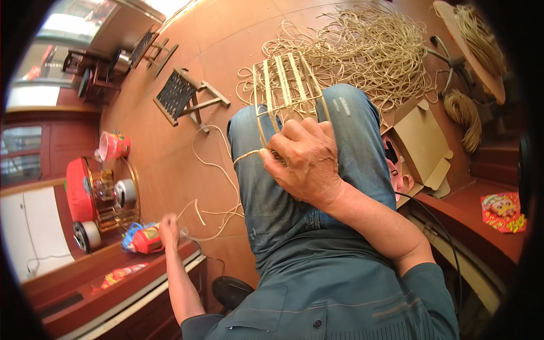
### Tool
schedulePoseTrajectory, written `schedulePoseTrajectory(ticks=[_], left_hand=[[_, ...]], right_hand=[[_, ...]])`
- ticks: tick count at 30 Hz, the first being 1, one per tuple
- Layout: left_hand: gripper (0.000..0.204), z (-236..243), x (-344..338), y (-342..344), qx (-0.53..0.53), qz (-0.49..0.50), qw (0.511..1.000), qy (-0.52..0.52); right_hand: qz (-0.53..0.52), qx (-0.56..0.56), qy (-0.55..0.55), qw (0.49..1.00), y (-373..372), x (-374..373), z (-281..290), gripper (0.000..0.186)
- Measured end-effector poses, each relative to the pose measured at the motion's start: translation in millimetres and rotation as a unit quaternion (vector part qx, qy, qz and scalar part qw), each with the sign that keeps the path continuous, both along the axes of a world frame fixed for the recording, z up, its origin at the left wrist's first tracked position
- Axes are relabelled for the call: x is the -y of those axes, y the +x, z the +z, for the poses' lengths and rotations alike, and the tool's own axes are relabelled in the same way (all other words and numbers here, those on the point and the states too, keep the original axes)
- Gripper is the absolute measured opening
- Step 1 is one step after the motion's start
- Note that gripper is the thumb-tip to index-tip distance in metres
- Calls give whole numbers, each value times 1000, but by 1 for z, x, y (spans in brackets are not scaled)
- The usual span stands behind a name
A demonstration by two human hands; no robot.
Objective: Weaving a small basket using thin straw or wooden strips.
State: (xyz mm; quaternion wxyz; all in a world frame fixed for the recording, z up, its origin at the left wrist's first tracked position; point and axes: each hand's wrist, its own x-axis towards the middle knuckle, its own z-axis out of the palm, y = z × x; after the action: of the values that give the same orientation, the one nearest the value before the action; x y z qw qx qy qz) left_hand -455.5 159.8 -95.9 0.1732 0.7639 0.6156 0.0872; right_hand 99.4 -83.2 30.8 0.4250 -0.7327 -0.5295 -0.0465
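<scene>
A small rectangular frame [256,85] strung with several pale lengthwise cords rests between my knees. My right hand [306,161] is closed over its near end, hiding most of what is woven there. From beside that thumb a twisted cord [246,154] runs left and drops over my thigh. Far out to the left, my left hand [169,229] is raised in a closed grip. A thin length of the pale cord [187,207] comes out of it, while loose loops of cord [222,170] trail down to the floor between the hands.
A big tangle of cord [362,51] covers the floor ahead. Woven-seat stools [180,93] stand ahead left. At left are a red bucket [115,145] and a red cabinet [73,294] bearing a red bottle [146,240]. An open cardboard box [422,141] lies by my right knee.
</scene>
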Motion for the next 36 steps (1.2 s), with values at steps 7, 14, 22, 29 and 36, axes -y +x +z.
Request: schedulePoseTrajectory(ticks=[7, 14, 22, 29, 36], left_hand=[[24, 117, 175, 380, 511, -80, 828, -216], [24, 114, 187, 420, 579, -64, 790, -190], [25, 107, 182, 425, 623, -22, 728, -285], [23, 100, 171, 425, 671, 21, 605, -429], [19, 94, 160, 426, 693, -34, 566, -446]], right_hand=[[-23, 24, -25, 999, 0, 0, -2, 15], [-18, 19, -16, 1000, -2, 0, 0, 18], [33, -5, -30, 999, 14, 13, 2, 8], [76, 4, -68, 995, 23, 15, 12, 22], [118, 26, -109, 987, 33, 11, 20, 21]])
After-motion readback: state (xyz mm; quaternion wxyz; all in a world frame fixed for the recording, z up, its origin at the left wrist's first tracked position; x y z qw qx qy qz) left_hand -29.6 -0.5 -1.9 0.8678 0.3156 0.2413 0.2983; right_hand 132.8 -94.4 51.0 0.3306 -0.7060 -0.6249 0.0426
